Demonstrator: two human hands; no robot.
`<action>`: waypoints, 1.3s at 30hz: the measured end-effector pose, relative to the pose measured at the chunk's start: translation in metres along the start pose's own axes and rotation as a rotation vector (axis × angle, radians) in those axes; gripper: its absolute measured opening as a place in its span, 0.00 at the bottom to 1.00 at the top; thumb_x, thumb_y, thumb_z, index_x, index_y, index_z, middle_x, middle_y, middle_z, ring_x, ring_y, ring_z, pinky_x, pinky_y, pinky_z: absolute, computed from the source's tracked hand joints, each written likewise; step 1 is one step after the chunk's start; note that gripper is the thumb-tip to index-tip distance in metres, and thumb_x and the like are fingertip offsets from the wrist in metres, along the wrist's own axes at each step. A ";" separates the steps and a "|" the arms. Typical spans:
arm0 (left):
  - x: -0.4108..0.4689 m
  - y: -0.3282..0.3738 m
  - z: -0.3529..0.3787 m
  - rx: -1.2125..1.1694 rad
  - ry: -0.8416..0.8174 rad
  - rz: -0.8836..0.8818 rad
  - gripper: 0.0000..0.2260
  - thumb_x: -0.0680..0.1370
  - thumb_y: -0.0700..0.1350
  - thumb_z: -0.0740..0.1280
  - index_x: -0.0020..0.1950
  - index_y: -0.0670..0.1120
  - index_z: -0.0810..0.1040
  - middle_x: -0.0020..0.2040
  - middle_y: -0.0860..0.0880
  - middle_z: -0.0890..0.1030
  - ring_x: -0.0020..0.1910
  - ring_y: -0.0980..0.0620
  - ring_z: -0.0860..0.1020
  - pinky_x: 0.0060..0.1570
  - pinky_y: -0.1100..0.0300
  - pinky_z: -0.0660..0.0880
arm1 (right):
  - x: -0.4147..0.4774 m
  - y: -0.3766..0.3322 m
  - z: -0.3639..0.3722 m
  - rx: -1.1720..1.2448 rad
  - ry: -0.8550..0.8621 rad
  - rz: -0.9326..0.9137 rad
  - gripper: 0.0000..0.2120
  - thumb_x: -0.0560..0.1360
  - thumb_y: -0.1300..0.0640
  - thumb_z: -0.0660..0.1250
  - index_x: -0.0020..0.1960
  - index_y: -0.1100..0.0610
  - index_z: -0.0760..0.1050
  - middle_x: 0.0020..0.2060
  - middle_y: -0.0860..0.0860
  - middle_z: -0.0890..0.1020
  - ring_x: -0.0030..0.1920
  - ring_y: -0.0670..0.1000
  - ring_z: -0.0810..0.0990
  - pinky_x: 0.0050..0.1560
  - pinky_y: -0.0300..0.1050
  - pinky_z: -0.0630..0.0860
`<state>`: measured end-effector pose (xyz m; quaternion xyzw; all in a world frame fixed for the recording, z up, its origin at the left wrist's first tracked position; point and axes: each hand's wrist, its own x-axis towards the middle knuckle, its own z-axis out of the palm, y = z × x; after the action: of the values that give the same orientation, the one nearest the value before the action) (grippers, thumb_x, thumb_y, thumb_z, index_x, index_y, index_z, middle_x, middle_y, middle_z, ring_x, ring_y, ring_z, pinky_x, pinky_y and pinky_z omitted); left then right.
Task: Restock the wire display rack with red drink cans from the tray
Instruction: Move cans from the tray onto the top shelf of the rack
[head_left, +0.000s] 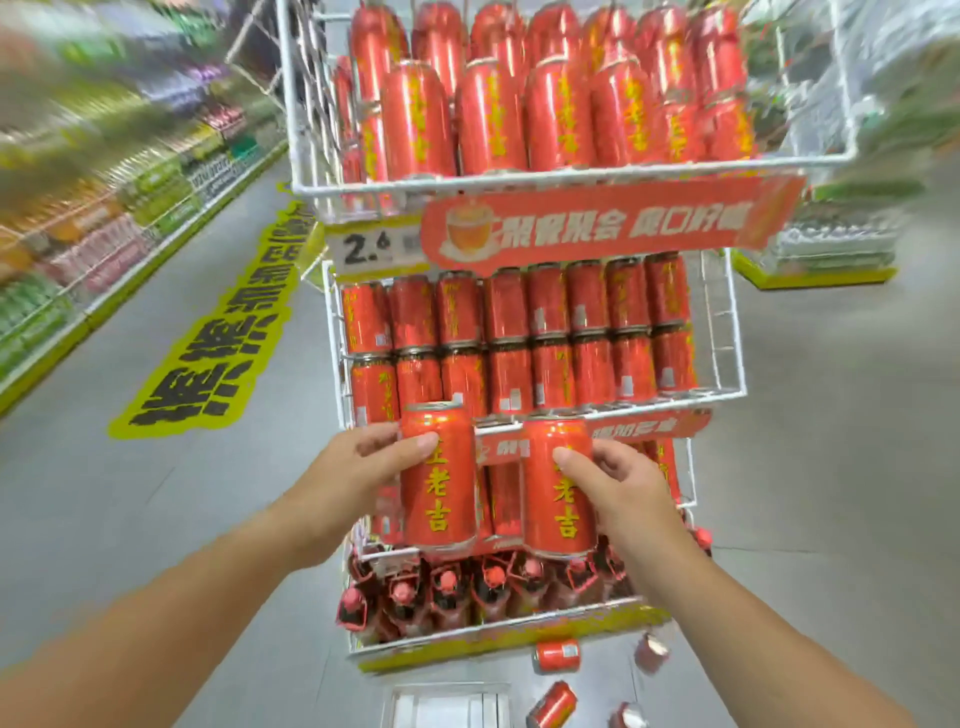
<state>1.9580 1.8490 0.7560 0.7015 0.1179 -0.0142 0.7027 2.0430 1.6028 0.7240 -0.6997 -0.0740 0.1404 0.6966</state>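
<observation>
Grey aisle floor (156, 493) surrounds the wire rack (519, 182) at twelve o'clock. Left hand (358, 465) and right hand (626, 486) each clamp fingers (376, 432) mid-body on a can (439, 499): rigid, slick, probably full, weighty.

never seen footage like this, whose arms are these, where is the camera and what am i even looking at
There is no machine here. The single picture comes from a wide-angle camera worn on a person's head, looking forward and down, so the two bare arms are the wearer's own. The left hand grips the left can and the right hand grips the right can, both red and upright, in front of a white wire display rack. Its upper baskets are packed with similar cans. A few loose cans lie on the floor, and what looks like a pale tray shows at the bottom edge.
</observation>
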 end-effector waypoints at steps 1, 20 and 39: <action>-0.001 0.026 0.002 0.008 0.004 0.020 0.34 0.60 0.63 0.80 0.54 0.39 0.82 0.49 0.42 0.85 0.47 0.46 0.83 0.51 0.41 0.79 | -0.001 -0.023 0.000 -0.005 0.006 -0.016 0.17 0.66 0.45 0.76 0.47 0.57 0.84 0.43 0.53 0.88 0.43 0.51 0.85 0.48 0.52 0.81; 0.030 0.306 0.035 0.045 0.078 0.372 0.13 0.78 0.52 0.69 0.47 0.41 0.80 0.40 0.44 0.80 0.38 0.47 0.80 0.40 0.48 0.83 | 0.048 -0.296 -0.039 -0.102 0.197 -0.273 0.25 0.60 0.34 0.74 0.43 0.54 0.84 0.43 0.61 0.85 0.40 0.56 0.83 0.52 0.65 0.80; 0.208 0.313 0.184 0.331 0.139 0.250 0.12 0.77 0.56 0.71 0.48 0.47 0.81 0.38 0.57 0.82 0.37 0.63 0.81 0.33 0.72 0.72 | 0.208 -0.290 -0.163 -0.316 0.239 -0.112 0.22 0.72 0.43 0.74 0.60 0.54 0.74 0.51 0.50 0.82 0.49 0.51 0.83 0.54 0.55 0.81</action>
<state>2.2452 1.7024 1.0223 0.8159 0.0741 0.1023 0.5642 2.3162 1.5144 0.9916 -0.8066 -0.0506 0.0039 0.5889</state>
